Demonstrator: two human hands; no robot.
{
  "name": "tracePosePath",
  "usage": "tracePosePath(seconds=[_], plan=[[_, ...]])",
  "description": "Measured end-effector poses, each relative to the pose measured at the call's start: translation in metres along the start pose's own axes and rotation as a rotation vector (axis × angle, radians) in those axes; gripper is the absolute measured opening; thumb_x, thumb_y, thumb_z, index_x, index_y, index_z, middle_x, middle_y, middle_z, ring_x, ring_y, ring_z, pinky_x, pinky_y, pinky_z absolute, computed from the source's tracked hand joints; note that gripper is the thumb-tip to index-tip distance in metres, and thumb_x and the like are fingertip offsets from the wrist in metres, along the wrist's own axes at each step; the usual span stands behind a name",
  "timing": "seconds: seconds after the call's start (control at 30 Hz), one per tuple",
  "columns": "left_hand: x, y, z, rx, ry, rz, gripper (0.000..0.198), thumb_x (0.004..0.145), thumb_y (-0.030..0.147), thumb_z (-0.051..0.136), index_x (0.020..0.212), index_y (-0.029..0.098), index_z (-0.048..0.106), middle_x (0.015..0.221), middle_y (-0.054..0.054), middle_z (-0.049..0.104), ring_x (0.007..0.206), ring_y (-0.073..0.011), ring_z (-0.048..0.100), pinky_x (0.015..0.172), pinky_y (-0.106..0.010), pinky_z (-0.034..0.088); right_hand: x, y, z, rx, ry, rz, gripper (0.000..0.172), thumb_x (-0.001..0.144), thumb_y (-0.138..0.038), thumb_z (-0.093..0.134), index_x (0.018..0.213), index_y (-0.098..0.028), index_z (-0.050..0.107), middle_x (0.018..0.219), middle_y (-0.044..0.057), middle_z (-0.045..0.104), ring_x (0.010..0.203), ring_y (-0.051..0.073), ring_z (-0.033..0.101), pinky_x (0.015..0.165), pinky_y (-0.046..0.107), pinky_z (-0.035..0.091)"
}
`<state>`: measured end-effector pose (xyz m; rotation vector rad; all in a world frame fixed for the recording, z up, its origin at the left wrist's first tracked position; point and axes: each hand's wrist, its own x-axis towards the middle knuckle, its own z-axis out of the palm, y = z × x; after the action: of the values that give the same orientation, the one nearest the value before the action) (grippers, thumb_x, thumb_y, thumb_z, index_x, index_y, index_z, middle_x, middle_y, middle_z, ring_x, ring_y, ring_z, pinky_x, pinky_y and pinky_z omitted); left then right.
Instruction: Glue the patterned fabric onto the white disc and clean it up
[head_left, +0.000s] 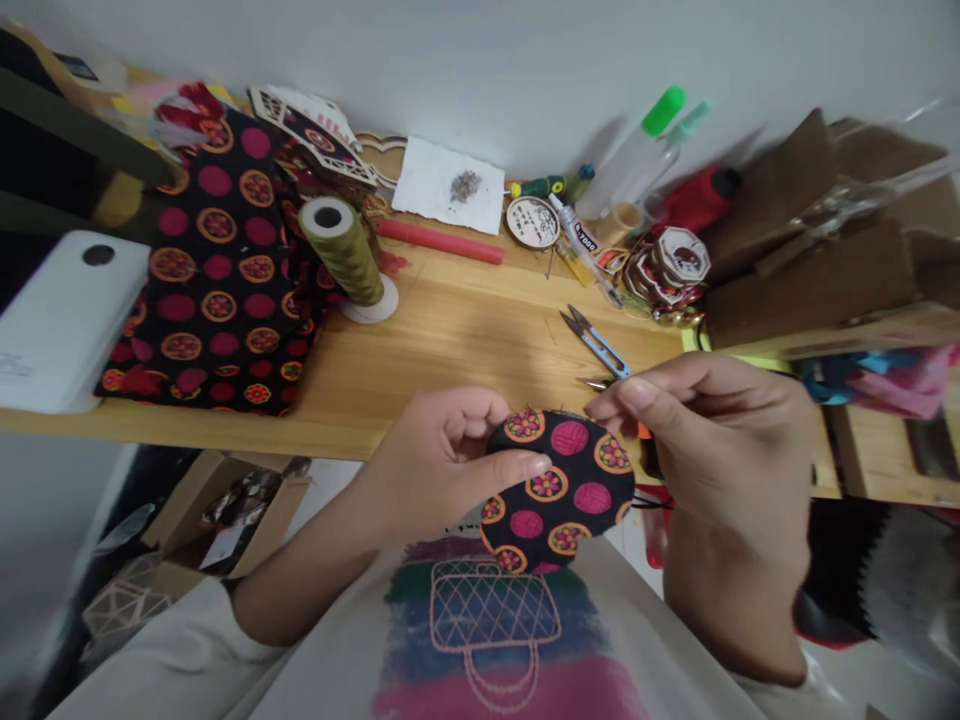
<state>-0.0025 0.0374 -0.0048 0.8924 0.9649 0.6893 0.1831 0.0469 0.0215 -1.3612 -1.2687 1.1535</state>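
- Pale wall [480,60] rose behind a wooden tabletop [465,345], which ran across beyond the fingers of both hands.
- Black patterned fabric piece [566,490], rounded on top and notched below, was in the left fingers and right up against the right fingertips, in front of the person's printed shirt [495,640].
- Left hand [442,460]: its fingers grasped the piece by the left side, thumb flat on the front, the others curled at the upper edge.
- Right hand [720,440]: thumb and forefinger were drawn together at the upper right edge; I could not tell whether they gripped the edge or something thin.
- Blue snips [598,345] lay just beyond the right fingertips, blades pointing away, with a small metal tip [596,384] showing nearer to them.
- Olive thread spool [341,250] stood beyond the left fingers and to their left; folded patterned cloth [217,270] lay farther left, with a white device [67,320] past it.
- Red stick [442,242] lay well beyond the left fingers, and white paper [427,185] bearing dark bits [465,187] lay behind it.
- Glue tube [574,225] and round disc [533,222] were farther out than the snips; a cardboard box [810,260] stood beyond the right fingers, to their right.
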Motion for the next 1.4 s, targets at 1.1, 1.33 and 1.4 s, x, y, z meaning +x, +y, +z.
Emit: tracePosePath(seconds=[1.1,1.33,1.4], plan=[[-0.014,-0.023,-0.067,-0.079,0.212,0.192,0.026,0.070,0.035,0.071,0.068,0.014,0.054,0.061,0.001,0.060,0.058,-0.0101,0.053,0.056,-0.020,0.038,0.222,-0.004,0.107,-0.933,-0.388,-0.160,0.036,0.095,-0.036,0.040,0.115,-0.013,0.058,0.117,0.005,0.057,0.104,0.022,0.058,0.088,0.038,0.049],[-0.012,-0.018,-0.062,-0.061,0.265,0.188,0.024,0.069,0.033,0.071,0.067,0.014,0.056,0.061,0.000,0.062,0.058,-0.0107,0.054,0.056,-0.021,0.039,0.252,-0.013,0.102,-0.952,-0.386,-0.084,0.028,0.090,-0.033,0.054,0.112,-0.016,0.059,0.115,0.009,0.060,0.096,0.017,0.060,0.083,0.038,0.052],[-0.011,-0.014,-0.059,-0.041,0.274,0.187,0.023,0.069,0.032,0.071,0.067,0.014,0.057,0.062,0.000,0.062,0.058,-0.0110,0.055,0.055,-0.021,0.040,0.243,-0.020,0.096,-0.912,-0.367,-0.087,0.023,0.088,-0.031,0.056,0.100,-0.013,0.063,0.100,0.008,0.065,0.087,0.016,0.062,0.079,0.035,0.052]])
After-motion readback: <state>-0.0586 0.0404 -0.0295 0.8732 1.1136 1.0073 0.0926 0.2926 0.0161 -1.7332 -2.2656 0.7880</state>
